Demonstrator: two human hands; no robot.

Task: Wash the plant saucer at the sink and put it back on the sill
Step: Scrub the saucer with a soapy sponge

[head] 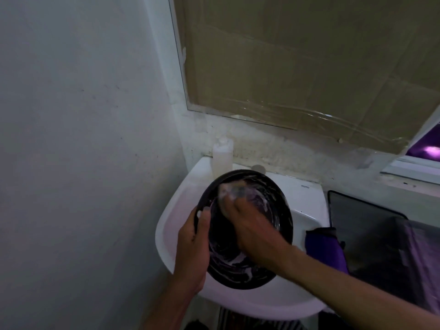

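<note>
While the left hand [192, 244] grips the soapy saucer [245, 228] over the sink [166, 225], the right hand [247, 222] scrubs inside, apparently clutching a sponge. Rinsing and return to the sill remain.

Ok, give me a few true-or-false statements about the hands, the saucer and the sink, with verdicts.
1. The left hand grips the black saucer by its rim. True.
2. The saucer lies flat on the window sill. False: it is held tilted over the white sink.
3. Soapy streaks cover the saucer's inside. True.
4. The right hand rests on the sink's edge. False: it presses inside the saucer, scrubbing.
5. A pale bottle stands at the sink's back edge. True.
</note>
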